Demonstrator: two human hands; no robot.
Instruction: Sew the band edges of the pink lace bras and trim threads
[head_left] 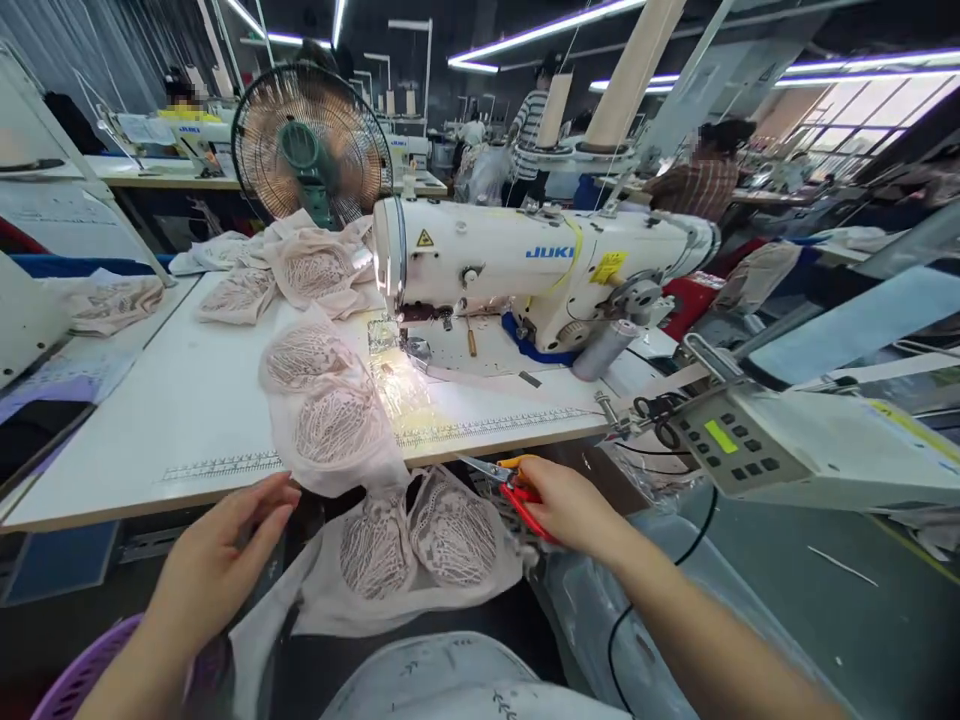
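My right hand [562,500] is closed around a pair of scissors [517,488] with red and orange handles; the blades point left, just below the table's front edge. My left hand [225,555] has thumb and fingers apart, with the fingertips close to the left edge of a pale pink lace bra [337,425] that lies on the table and hangs over its edge. Another lace bra [454,530] hangs below, over my lap, its cups facing me. Where the two pieces meet, I cannot tell how they are joined.
A white JUKI sewing machine [487,250] stands on the table [187,400], its lamp lit. More lace bras [315,265] lie piled behind left, near a fan [307,145]. At right are a control box [735,440] and a thread cone [606,350]. A purple basket [86,665] is lower left. People sit beyond.
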